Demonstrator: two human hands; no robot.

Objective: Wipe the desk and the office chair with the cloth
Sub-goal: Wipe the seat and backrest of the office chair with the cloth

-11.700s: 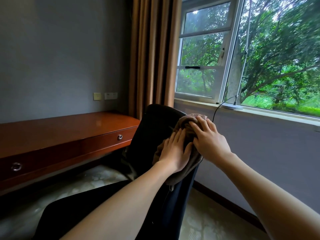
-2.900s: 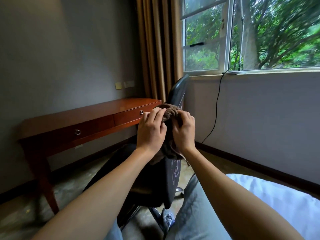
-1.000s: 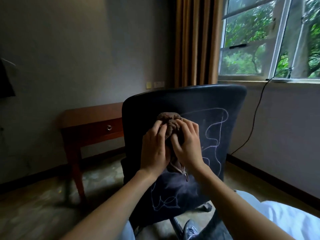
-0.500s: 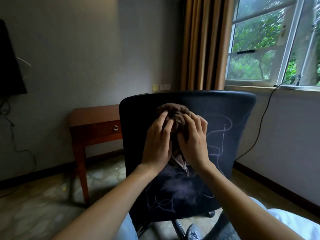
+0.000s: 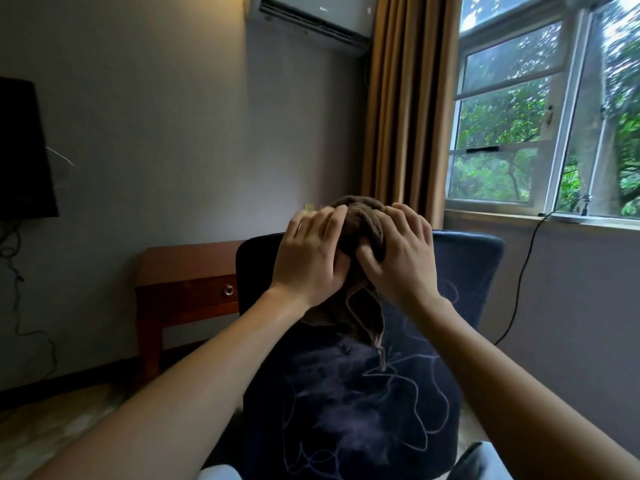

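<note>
Desk (image 5: 187,268) half behind chair (image 5: 464,271), cloth (image 5: 360,216) seemingly bunched.

A grey wall (image 5: 166,116) fills the left and centre, with a black screen (image 5: 20,147) at the left edge. An air conditioner (image 5: 311,19) sits top centre beside a tan curtain (image 5: 405,109). Daylight and green trees show through the window (image 5: 502,133), upper right.

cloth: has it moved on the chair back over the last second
Yes. The cloth went up: it sat below the top edge of the chair back a second ago; now its top pokes above that edge.
</note>
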